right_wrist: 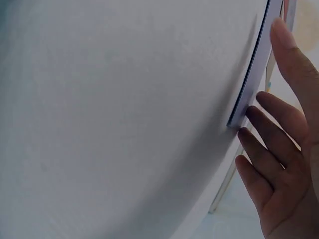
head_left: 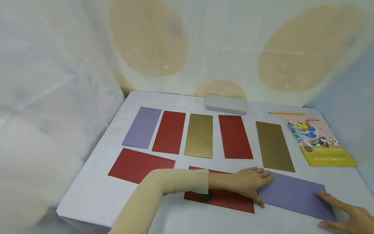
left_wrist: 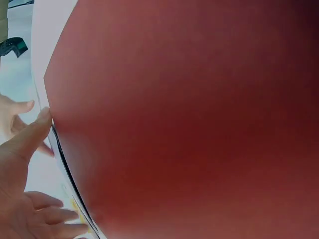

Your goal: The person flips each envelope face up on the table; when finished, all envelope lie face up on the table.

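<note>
right hand (right_wrist: 284,164), fingers straight, against purple card's edge (right_wrist: 247,94) on white table (right_wrist: 114,119)

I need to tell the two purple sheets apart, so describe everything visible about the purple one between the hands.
The purple sheet is a long, plain rectangle that looks like matte card. It lies flat near the front right of the white table, angled slightly. The left hand rests straight fingers on its left end, which sits beside a red sheet. The right hand touches its right corner.
</note>
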The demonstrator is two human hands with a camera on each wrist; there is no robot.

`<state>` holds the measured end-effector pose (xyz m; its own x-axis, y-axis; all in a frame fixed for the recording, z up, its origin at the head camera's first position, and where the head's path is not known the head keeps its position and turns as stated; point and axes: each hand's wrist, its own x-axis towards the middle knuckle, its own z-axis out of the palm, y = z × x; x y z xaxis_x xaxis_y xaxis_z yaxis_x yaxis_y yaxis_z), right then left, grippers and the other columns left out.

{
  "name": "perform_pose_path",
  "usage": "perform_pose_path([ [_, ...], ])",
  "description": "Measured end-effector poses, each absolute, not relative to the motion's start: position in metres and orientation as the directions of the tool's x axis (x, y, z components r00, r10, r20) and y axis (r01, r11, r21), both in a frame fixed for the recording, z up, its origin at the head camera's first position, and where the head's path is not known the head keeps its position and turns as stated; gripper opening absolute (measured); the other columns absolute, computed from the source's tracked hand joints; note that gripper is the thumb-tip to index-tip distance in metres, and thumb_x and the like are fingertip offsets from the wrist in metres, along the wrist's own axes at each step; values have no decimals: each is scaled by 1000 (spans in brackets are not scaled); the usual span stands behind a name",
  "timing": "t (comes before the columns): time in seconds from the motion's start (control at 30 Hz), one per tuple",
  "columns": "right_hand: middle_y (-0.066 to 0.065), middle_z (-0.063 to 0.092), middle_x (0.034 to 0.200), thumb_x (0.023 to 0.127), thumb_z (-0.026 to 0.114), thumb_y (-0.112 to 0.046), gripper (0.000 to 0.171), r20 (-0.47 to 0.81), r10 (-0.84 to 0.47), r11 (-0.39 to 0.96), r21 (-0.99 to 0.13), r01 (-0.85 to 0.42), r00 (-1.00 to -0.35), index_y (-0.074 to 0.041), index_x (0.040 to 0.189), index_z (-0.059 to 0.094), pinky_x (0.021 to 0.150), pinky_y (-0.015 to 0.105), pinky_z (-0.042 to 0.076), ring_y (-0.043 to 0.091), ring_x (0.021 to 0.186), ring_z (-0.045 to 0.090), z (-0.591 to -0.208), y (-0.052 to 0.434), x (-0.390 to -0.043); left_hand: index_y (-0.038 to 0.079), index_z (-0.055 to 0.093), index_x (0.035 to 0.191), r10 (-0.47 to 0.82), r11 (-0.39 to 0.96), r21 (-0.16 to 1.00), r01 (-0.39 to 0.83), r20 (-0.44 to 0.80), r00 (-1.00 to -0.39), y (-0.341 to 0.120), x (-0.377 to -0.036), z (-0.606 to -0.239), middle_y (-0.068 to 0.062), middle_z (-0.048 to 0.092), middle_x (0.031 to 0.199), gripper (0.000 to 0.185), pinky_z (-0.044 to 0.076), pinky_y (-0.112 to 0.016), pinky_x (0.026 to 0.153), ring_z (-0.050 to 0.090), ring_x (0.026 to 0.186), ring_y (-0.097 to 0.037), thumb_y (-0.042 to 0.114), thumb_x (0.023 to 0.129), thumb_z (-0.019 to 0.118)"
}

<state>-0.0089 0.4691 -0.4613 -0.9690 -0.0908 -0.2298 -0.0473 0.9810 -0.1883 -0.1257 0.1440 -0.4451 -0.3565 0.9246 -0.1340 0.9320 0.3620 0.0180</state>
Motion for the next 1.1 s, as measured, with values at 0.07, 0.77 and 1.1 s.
perform_pose_path([
  [0.07,40,44,129,62,79,-62,102,-249,-85,984,-173,-42,-965,-17,146,44,77,60,45,59,109,48,-463,471,-9,15,33,151,922,366,11,931,-142,-360,145,-125,-446,3,38,150,101,22,-21,110,34,137,-10,76,74,60],
  [0.77,37,50,126,66,78,-57,96,-190,-56,987,-156,-26,-980,-3,140,49,77,54,47,47,97,60,-466,476,-8,24,41,148,884,444,140,885,-230,-407,149,-133,-439,17,44,142,85,33,-9,96,38,129,5,71,80,59],
  [1.1,37,54,121,83,76,-32,67,-33,11,966,-256,20,-999,10,129,53,80,52,45,27,110,62,-464,486,1,30,50,141,880,474,406,781,-207,-427,139,-144,-433,15,66,108,69,38,-7,72,51,83,11,62,82,64],
])
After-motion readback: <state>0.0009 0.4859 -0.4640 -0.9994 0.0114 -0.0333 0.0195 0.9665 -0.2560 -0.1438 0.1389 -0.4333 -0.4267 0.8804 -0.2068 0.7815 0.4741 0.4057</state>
